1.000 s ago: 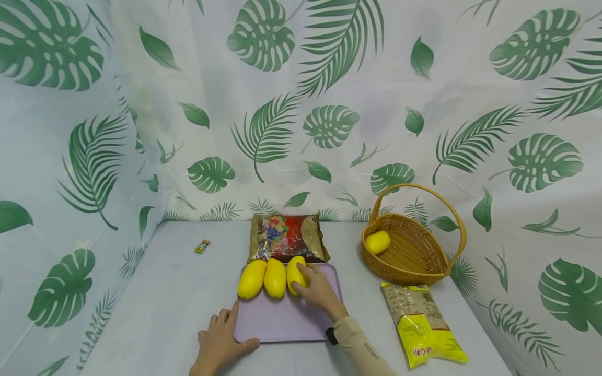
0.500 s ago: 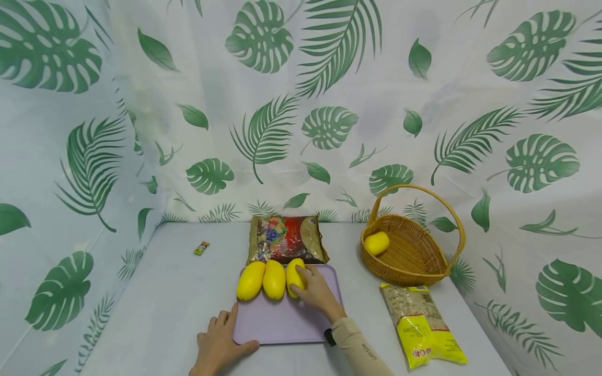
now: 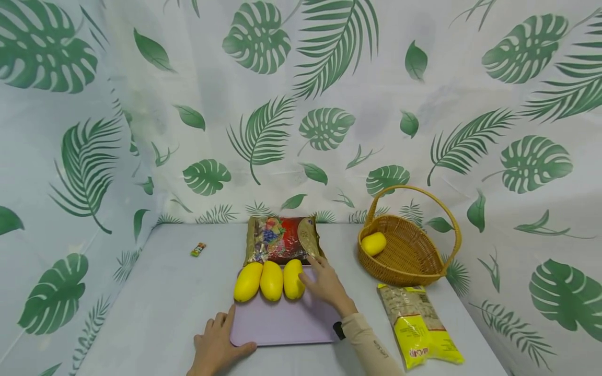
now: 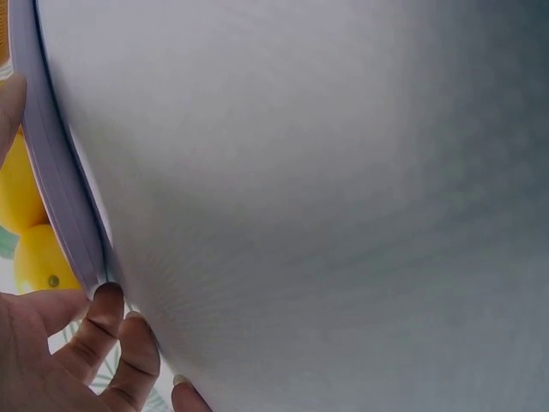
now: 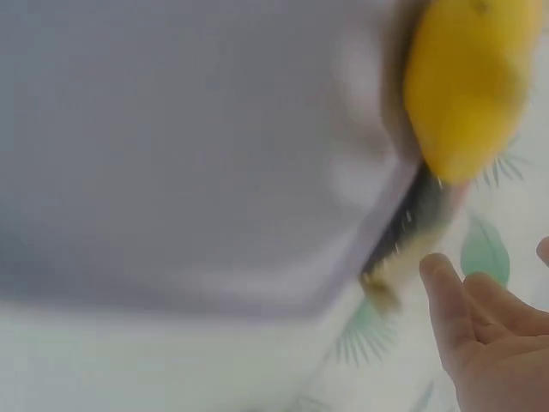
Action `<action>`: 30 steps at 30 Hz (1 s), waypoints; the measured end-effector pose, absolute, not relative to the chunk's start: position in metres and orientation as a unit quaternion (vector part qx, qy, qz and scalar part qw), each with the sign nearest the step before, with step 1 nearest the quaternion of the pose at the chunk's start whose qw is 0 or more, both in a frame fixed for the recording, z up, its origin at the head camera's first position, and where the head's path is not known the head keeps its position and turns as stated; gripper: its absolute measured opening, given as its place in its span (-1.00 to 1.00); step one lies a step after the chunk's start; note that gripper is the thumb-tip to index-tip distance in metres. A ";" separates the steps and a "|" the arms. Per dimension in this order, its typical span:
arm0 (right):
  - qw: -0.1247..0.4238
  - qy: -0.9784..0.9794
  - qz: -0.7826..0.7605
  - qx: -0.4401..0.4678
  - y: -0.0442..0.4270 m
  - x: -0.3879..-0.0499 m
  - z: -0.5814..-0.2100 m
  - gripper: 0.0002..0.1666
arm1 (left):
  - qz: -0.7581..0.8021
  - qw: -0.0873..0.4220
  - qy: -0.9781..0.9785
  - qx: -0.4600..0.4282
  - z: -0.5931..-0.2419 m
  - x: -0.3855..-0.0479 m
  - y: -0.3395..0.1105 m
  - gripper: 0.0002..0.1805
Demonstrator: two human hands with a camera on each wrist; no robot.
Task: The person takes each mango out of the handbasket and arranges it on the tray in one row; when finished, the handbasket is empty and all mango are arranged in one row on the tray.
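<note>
Three yellow mangoes lie side by side along the far edge of a lilac tray (image 3: 282, 326): the left mango (image 3: 248, 282), the middle mango (image 3: 271, 281) and the right mango (image 3: 293, 280). My right hand (image 3: 326, 284) is just right of the right mango, its fingers spread and holding nothing. In the right wrist view, a gap shows between its fingers (image 5: 448, 296) and the yellow mango (image 5: 470, 86). My left hand (image 3: 217, 342) rests at the tray's near left corner, thumb along the near edge and forefinger against the left side. In the left wrist view its fingers touch the tray rim (image 4: 60, 172).
Behind the tray lies a red and gold packet (image 3: 284, 240). A wicker basket (image 3: 406, 250) with a tall handle stands at the right, holding one yellow mango (image 3: 373, 244). In front of it lies a yellow bag (image 3: 418, 326). A small wrapped sweet (image 3: 198, 249) is at the left.
My right hand has let go of the right mango and moved slightly right, its fingers opening. The mango stays on the tray. My left hand keeps its place at the corner.
</note>
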State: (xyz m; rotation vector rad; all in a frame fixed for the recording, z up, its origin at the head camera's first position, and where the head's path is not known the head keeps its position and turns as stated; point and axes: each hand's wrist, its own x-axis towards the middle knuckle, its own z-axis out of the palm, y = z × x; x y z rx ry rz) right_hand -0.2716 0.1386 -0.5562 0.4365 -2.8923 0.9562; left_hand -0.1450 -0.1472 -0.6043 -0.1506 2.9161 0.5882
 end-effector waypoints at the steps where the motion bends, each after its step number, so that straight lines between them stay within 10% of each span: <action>1: 0.042 -0.939 0.310 0.141 0.141 -0.273 -0.552 -0.24 | 0.197 0.083 0.975 -0.051 -0.604 -0.145 -0.148 0.37; 30: 0.091 -0.950 0.299 0.011 0.296 -0.335 -0.523 -0.17 | 0.194 0.102 0.973 -0.065 -0.602 -0.147 -0.145 0.36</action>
